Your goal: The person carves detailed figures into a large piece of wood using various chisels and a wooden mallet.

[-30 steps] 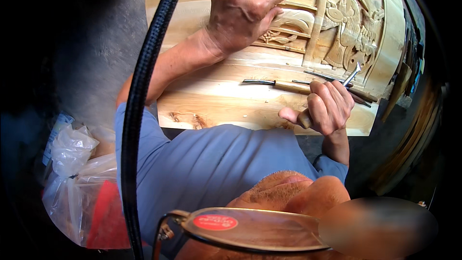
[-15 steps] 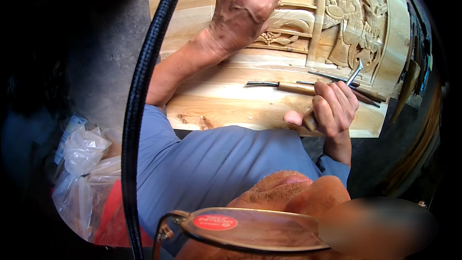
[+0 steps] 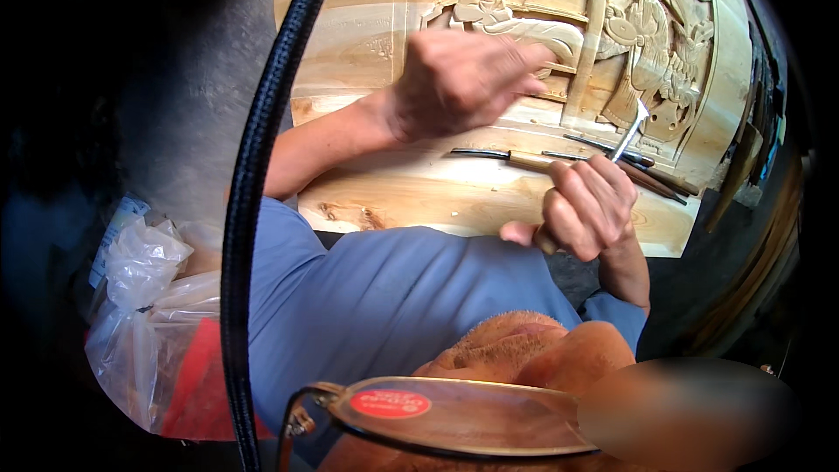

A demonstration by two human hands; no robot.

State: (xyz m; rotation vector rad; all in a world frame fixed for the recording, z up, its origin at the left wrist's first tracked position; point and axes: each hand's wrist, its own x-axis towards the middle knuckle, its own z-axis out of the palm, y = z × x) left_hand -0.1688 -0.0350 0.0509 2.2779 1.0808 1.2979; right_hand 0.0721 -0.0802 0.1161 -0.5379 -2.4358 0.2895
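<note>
My right hand (image 3: 590,208) is closed round a carving gouge (image 3: 633,128), near the front edge of the wooden bench. Its bright metal blade sticks up past the fingers, while most of the handle is hidden in the palm. Over the lower middle of a pale wooden relief panel (image 3: 699,0) is my left hand (image 3: 476,79), smeared by motion. I cannot make out whether its fingers hold anything. Carved in the panel are a reclining figure (image 3: 482,7) just beyond the left hand and a standing robed figure (image 3: 645,26) at the right.
Several slim carving tools (image 3: 529,161) lie on the pale bench board (image 3: 411,197) beside my right hand. More long tools (image 3: 753,114) crowd the far right edge. Tied clear plastic bags (image 3: 144,284) stand at lower left. A black braided cord (image 3: 253,183) crosses the view.
My left hand has come down and right from the upper panel, uncovering the reclining figure. My right hand and the gouge have shifted slightly left and nearer to me.
</note>
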